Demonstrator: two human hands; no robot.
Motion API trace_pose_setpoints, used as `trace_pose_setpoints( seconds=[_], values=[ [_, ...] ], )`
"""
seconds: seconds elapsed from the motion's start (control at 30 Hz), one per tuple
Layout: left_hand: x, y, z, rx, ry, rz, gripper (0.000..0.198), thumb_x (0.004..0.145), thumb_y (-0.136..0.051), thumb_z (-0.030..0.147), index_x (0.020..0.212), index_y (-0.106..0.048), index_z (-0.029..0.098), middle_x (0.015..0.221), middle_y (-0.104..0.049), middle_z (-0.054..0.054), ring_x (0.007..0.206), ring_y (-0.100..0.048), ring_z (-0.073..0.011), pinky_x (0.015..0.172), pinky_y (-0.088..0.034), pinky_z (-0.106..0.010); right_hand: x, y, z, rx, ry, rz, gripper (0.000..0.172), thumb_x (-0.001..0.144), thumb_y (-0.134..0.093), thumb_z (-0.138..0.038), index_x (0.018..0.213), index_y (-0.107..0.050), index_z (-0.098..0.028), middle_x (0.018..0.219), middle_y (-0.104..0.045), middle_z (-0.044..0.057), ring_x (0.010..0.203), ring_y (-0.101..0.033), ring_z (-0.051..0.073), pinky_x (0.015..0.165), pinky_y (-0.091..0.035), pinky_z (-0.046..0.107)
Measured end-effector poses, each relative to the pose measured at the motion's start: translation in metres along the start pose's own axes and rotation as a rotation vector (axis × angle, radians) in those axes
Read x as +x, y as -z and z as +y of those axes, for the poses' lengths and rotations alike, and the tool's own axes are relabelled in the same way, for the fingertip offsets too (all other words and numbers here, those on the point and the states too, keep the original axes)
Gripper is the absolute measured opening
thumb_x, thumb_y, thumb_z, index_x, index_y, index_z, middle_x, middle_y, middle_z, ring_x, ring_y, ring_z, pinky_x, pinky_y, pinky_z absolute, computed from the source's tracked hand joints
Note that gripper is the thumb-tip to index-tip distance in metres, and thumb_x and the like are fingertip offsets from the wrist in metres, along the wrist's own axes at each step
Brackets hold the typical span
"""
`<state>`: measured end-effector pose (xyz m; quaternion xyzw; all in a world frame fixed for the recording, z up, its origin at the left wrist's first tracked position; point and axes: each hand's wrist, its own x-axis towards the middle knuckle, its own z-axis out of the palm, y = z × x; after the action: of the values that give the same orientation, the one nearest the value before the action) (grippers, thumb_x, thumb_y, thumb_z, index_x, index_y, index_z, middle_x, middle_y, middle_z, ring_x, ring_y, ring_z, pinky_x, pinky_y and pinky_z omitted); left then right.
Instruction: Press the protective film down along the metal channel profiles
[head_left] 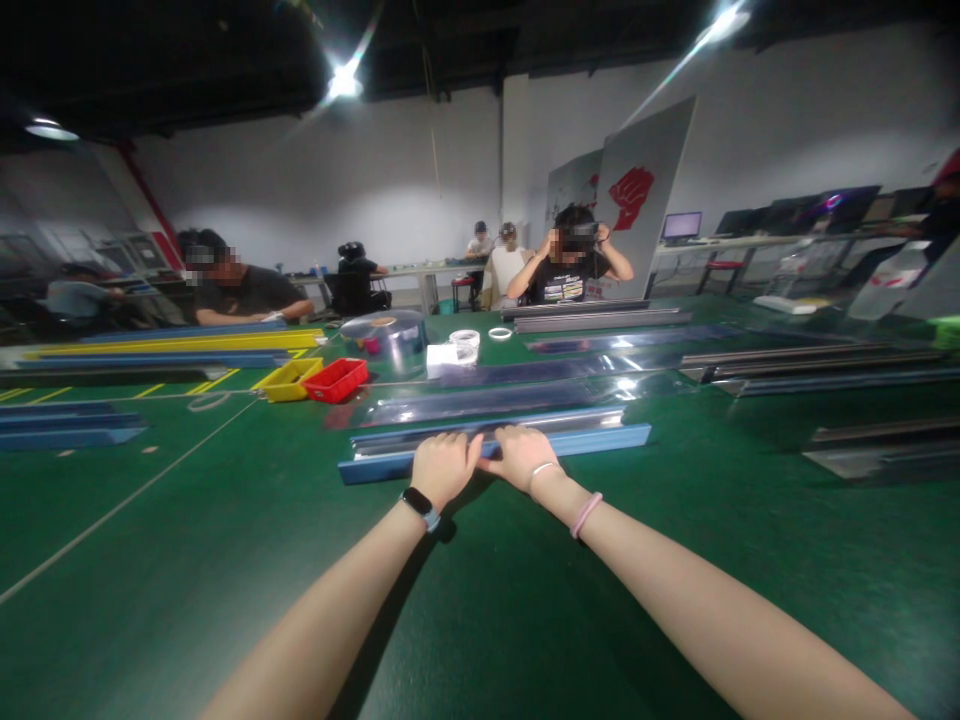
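Head view: long blue-and-silver metal rail point(570, 432) lies crosswise on green table point(225, 560). Left hand point(444, 468) and right hand point(523, 457) side by side at mid-length, fingers curled over it (thumbs hidden). Step, judged: 2-handed grip set; shifting calls for level, even pull.

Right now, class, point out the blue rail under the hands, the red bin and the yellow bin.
blue rail point(600, 438), head view, front face near its right end.
red bin point(334, 392), head view, near wall.
yellow bin point(282, 393), head view, near wall.
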<state>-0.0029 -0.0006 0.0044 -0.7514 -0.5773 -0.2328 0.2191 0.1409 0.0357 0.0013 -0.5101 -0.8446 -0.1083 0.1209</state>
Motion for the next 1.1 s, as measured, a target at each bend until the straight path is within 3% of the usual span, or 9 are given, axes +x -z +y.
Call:
trace_pose_setpoints(
  seconds=[0.43, 1.1],
  values=[
    [0.0001, -0.0018, 0.0008, -0.016, -0.061, 0.002, 0.034, 0.085, -0.028, 0.035, 0.070, -0.052, 0.017, 0.064, -0.059, -0.004, 0.062, -0.053, -0.0156, 0.058, -0.033, -0.027, -0.0002, -0.0034, 0.0001, 0.013, 0.014, 0.072, 0.049, 0.073, -0.033, -0.060, 0.081, -0.052, -0.016, 0.079, -0.058, 0.009, 0.075, -0.053, 0.021, 0.070, -0.033, 0.031],
    [-0.0004, -0.0017, 0.0011, -0.018, -0.045, -0.039, 0.038, 0.085, -0.027, 0.035, 0.068, -0.054, 0.016, 0.064, -0.058, -0.006, 0.063, -0.053, -0.0150, 0.060, -0.034, -0.026, -0.0008, -0.0011, -0.0011, 0.024, 0.015, 0.030, 0.048, 0.074, -0.035, -0.058, 0.085, -0.053, -0.014, 0.083, -0.056, 0.011, 0.080, -0.050, 0.021, 0.073, -0.032, 0.032]
  ],
)
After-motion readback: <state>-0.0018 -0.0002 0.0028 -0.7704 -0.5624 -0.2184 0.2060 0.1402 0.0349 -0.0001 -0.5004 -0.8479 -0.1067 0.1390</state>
